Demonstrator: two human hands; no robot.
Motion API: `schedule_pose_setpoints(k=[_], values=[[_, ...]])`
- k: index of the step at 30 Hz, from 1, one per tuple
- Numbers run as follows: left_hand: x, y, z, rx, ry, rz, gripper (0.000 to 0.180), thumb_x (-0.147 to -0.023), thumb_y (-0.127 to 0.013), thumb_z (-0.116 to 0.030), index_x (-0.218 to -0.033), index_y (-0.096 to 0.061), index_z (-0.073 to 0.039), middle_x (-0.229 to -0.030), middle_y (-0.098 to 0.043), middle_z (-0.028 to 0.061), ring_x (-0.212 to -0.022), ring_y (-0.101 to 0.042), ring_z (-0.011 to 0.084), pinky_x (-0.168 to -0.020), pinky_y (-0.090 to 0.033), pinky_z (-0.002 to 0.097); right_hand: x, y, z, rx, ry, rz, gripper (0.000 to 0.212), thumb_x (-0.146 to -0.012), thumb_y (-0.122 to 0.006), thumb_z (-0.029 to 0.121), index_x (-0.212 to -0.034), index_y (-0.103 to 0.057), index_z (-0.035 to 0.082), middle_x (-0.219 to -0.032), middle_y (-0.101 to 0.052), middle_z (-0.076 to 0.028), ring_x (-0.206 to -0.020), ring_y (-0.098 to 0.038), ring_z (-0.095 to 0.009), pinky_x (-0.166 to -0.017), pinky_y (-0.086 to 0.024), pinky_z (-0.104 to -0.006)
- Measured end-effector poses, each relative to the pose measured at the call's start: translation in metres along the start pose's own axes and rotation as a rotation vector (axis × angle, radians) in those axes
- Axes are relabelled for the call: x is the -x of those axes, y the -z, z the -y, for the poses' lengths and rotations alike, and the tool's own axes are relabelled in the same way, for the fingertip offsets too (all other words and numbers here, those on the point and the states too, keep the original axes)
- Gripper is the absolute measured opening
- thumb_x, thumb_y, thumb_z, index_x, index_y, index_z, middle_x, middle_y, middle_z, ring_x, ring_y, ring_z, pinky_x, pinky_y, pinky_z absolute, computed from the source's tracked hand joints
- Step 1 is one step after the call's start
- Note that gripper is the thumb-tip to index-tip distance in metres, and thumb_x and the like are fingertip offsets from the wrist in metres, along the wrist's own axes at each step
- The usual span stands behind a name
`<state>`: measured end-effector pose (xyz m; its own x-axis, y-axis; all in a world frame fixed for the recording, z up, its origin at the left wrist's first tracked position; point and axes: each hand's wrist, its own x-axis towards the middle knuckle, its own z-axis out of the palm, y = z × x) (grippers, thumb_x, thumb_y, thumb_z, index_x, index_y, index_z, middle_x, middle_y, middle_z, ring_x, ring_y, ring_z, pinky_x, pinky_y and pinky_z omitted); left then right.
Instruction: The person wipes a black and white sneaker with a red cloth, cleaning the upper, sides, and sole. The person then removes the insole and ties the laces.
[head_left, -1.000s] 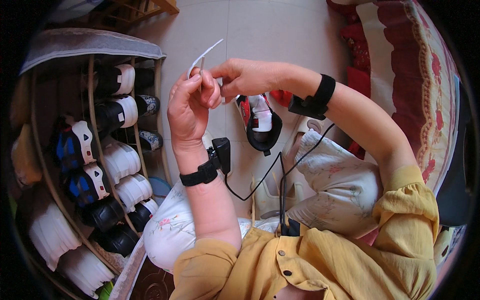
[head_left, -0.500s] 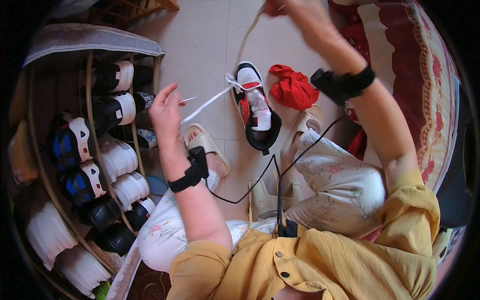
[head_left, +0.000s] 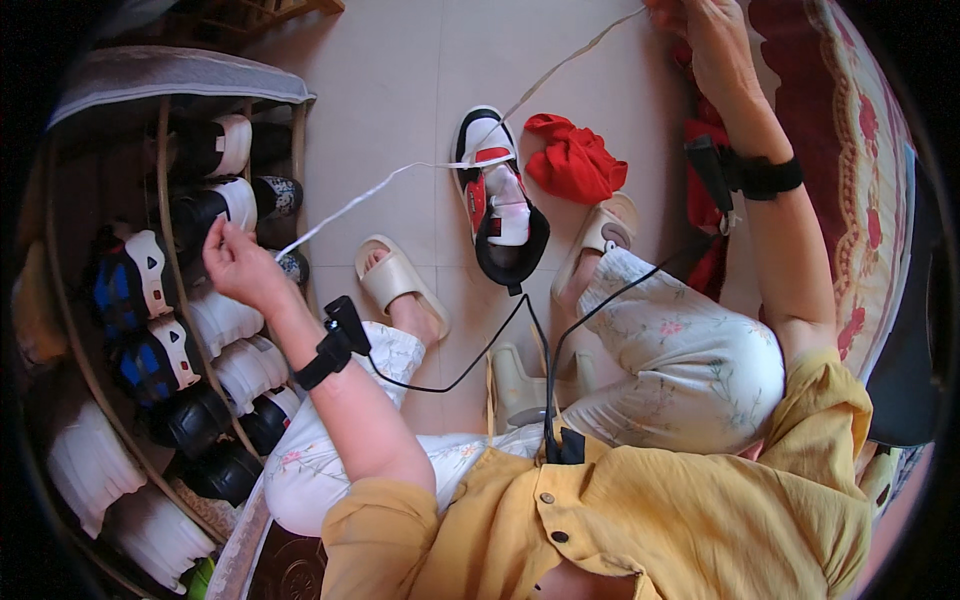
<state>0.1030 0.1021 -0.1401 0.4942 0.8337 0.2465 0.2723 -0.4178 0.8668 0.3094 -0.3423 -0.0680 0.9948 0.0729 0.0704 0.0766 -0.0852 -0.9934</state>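
Note:
A white, black and red sneaker [head_left: 504, 250] rests on the floor between my feet, its toe pointing away from me. A white shoelace [head_left: 378, 187] runs from its front eyelets out to both sides. My left hand [head_left: 240, 264], beside the shoe rack, has its fingers pinched on one length of the lace. Up at the top right edge, my right hand [head_left: 708, 40] is closed on the other length, its fingertips partly cut off by the picture's rim. The lace's right length is pulled up nearly straight; the left one sags slightly.
A crumpled red cloth [head_left: 575, 160] lies right of the sneaker. On the left stands a shoe rack [head_left: 166, 200] filled with several shoes. A bed with a patterned cover [head_left: 820, 130] borders the right. My feet wear beige slides [head_left: 385, 268]. A black cable [head_left: 440, 388] hangs across my lap.
Both hands have moved farther apart: the left toward the rack, the right to the right. The lace now stretches out to both sides of the sneaker.

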Motion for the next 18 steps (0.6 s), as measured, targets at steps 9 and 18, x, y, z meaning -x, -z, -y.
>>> schedule_pose_setpoints(k=[9,18], values=[[0.075,-0.063,0.006,0.166,0.506,1.035,0.037,-0.094,-0.063,-0.005,-0.131,-0.063,-0.001,-0.087,-0.069,0.0034,-0.066,-0.058,0.0047,-0.060,-0.046,0.0196,0.069,-0.028,-0.061,0.055,-0.375,0.395,0.036,-0.104,-0.057,0.036,-0.102,-0.072,0.004,-0.078,-0.065,-0.001,-0.069,-0.061,-0.009,-0.065,-0.051,-0.0218],[0.136,-0.122,0.068,-0.187,0.375,1.143,0.018,-0.092,-0.065,-0.008,-0.105,-0.076,0.000,-0.081,-0.071,0.0035,-0.071,-0.063,0.0102,-0.067,-0.052,0.0269,0.091,-0.056,-0.121,0.543,-0.539,0.680,0.039,-0.102,-0.062,0.031,-0.121,-0.063,-0.003,-0.092,-0.071,-0.015,-0.079,-0.070,-0.024,-0.076,-0.058,-0.0347]])
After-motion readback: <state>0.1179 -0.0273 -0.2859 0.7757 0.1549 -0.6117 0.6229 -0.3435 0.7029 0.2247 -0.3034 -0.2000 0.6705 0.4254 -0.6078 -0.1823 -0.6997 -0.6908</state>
